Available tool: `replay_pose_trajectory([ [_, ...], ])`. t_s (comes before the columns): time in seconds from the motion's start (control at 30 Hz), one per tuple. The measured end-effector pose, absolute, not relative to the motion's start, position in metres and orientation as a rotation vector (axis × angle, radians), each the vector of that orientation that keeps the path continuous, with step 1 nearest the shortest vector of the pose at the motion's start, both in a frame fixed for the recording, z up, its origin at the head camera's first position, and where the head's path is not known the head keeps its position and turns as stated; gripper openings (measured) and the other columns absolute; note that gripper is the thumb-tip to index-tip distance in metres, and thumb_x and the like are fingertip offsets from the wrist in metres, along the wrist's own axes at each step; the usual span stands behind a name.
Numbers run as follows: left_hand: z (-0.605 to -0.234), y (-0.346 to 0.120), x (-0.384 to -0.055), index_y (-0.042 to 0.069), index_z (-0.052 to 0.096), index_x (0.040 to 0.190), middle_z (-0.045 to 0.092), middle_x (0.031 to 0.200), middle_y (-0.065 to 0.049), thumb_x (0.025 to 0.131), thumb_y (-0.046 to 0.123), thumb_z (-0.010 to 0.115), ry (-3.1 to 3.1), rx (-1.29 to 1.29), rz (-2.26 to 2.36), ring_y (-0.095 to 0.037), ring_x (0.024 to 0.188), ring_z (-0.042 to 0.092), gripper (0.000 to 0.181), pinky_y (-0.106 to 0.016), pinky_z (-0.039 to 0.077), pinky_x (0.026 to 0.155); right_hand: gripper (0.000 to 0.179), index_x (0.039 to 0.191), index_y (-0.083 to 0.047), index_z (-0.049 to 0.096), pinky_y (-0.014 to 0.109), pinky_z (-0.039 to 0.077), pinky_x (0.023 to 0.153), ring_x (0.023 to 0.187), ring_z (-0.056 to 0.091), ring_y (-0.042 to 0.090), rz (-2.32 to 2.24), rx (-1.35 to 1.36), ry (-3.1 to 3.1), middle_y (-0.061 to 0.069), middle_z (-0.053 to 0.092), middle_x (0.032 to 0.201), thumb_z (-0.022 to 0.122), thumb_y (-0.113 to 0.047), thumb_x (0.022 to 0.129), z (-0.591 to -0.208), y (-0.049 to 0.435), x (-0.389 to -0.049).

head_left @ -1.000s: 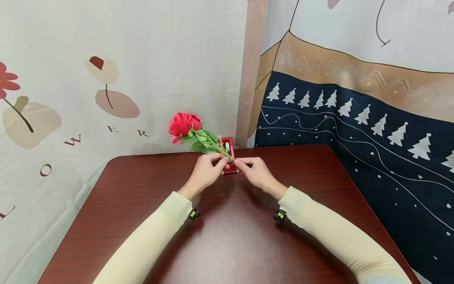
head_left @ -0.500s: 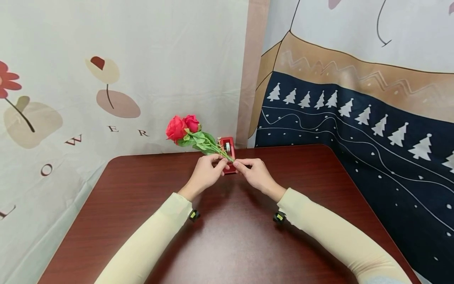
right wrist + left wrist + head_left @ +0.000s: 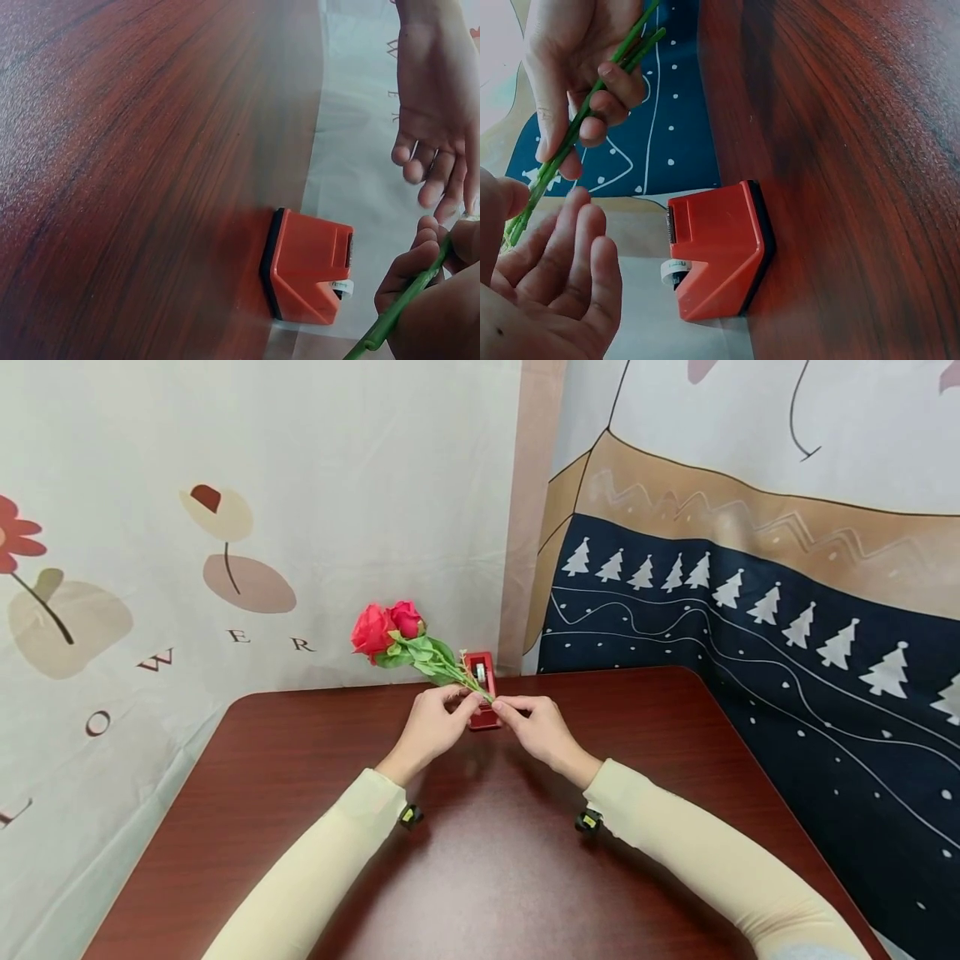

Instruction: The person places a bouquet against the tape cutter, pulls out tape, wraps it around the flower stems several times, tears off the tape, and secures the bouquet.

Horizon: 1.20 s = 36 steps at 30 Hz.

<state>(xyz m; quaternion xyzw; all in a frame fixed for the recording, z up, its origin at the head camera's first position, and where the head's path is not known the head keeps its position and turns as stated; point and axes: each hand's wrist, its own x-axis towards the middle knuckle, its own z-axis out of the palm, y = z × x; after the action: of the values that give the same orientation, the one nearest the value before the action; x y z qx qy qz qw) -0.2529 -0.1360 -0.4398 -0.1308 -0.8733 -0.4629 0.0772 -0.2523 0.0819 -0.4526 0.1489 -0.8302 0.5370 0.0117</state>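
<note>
Two red artificial-looking roses with green leaves lean up to the left above the table. My left hand pinches their stems near the leaves between thumb and fingers. Close beside it, my right hand pinches the lower stem ends. In the left wrist view the green stems lie together, with the right hand's fingers bent around them and the left hand's other fingers spread loosely. Just behind the hands stands a red tape dispenser with a small roll of tape, touched by neither hand.
The dispenser rests near the far edge of the dark reddish-brown wooden table. A pale printed cloth hangs behind the table, and a navy cloth with white trees hangs at the right.
The roses have turned in the hands, so two separate blooms now show where they overlapped before. My right hand has shifted slightly left; the left hand and dispenser stay about where they were.
</note>
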Motion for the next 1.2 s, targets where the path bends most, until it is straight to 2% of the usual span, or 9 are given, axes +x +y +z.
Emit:
replay_pose_trajectory([
  [0.13,-0.44,-0.134,-0.254,0.021,0.083,0.12,0.084,0.111,0.0,0.106,0.048,0.071,-2.606,-0.325,-1.352,-0.019,0.099,0.072,0.033,-0.038,0.057,0.089,0.03,0.131,-0.01,0.082,0.027,0.054,0.073,0.095,0.076,0.034,1.689,0.455,-2.569,0.024,0.082,0.102,0.074,-0.027,0.107,-0.452,0.082,-0.251],
  [0.27,-0.44,-0.132,-0.255,0.018,0.082,0.12,0.084,0.117,-0.002,0.105,0.046,0.074,-2.571,-0.3,-1.403,-0.02,0.106,0.072,0.033,-0.04,0.057,0.094,0.031,0.132,-0.009,0.082,0.024,0.055,0.075,0.099,0.077,0.042,1.725,0.462,-2.563,0.022,0.083,0.102,0.074,-0.027,0.108,-0.452,0.08,-0.25],
  [0.37,-0.44,-0.132,-0.255,0.016,0.083,0.119,0.084,0.115,-0.004,0.104,0.041,0.076,-2.555,-0.306,-1.427,-0.021,0.102,0.071,0.029,-0.037,0.057,0.09,0.031,0.132,-0.007,0.081,0.027,0.058,0.073,0.093,0.076,0.043,1.761,0.473,-2.573,0.021,0.082,0.101,0.073,-0.025,0.108,-0.452,0.079,-0.249],
  [0.5,-0.441,-0.135,-0.255,0.016,0.084,0.114,0.084,0.107,-0.003,0.104,0.037,0.077,-2.555,-0.313,-1.441,-0.018,0.092,0.067,0.024,-0.032,0.053,0.082,0.032,0.134,-0.001,0.078,0.042,0.066,0.076,0.084,0.076,0.039,1.827,0.507,-2.608,0.025,0.082,0.105,0.071,-0.021,0.109,-0.452,0.079,-0.247],
  [0.6,-0.44,-0.138,-0.254,0.015,0.083,0.105,0.08,0.094,-0.003,0.103,0.036,0.077,-2.566,-0.321,-1.454,-0.018,0.079,0.059,0.022,-0.032,0.049,0.072,0.036,0.139,0.002,0.074,0.048,0.067,0.085,0.089,0.079,0.038,1.882,0.54,-2.658,0.027,0.082,0.113,0.068,-0.019,0.111,-0.451,0.079,-0.244],
  [0.7,-0.439,-0.143,-0.252,0.014,0.082,0.099,0.076,0.088,-0.006,0.102,0.034,0.077,-2.576,-0.324,-1.477,-0.017,0.074,0.054,0.021,-0.032,0.045,0.067,0.038,0.144,-0.001,0.072,0.042,0.067,0.091,0.099,0.082,0.037,1.86,0.578,-2.732,0.024,0.082,0.119,0.065,-0.022,0.112,-0.451,0.08,-0.242],
  [0.83,-0.437,-0.149,-0.251,0.015,0.082,0.094,0.079,0.088,-0.007,0.101,0.032,0.076,-2.581,-0.322,-1.493,-0.017,0.078,0.059,0.019,-0.032,0.048,0.07,0.037,0.142,-0.008,0.075,0.038,0.064,0.096,0.108,0.082,0.029,1.732,0.602,-2.789,0.013,0.085,0.12,0.065,-0.029,0.113,-0.449,0.082,-0.241],
  [1.0,-0.434,-0.166,-0.251,0.016,0.084,0.097,0.083,0.09,-0.011,0.1,0.028,0.074,-2.624,-0.327,-1.441,-0.016,0.083,0.072,0.016,-0.034,0.054,0.078,0.035,0.136,-0.005,0.078,0.051,0.065,0.099,0.109,0.08,0.042,1.765,0.603,-2.78,0.019,0.083,0.12,0.064,-0.028,0.113,-0.446,0.089,-0.246],
  [1.2,-0.419,-0.203,-0.25,0.015,0.085,0.104,0.083,0.09,-0.009,0.104,0.031,0.074,-2.788,-0.375,-1.311,-0.019,0.087,0.074,0.019,-0.029,0.052,0.077,0.032,0.132,-0.004,0.079,0.04,0.065,0.096,0.11,0.077,0.043,1.718,0.602,-2.807,0.019,0.082,0.123,0.064,-0.024,0.113,-0.442,0.101,-0.252],
])
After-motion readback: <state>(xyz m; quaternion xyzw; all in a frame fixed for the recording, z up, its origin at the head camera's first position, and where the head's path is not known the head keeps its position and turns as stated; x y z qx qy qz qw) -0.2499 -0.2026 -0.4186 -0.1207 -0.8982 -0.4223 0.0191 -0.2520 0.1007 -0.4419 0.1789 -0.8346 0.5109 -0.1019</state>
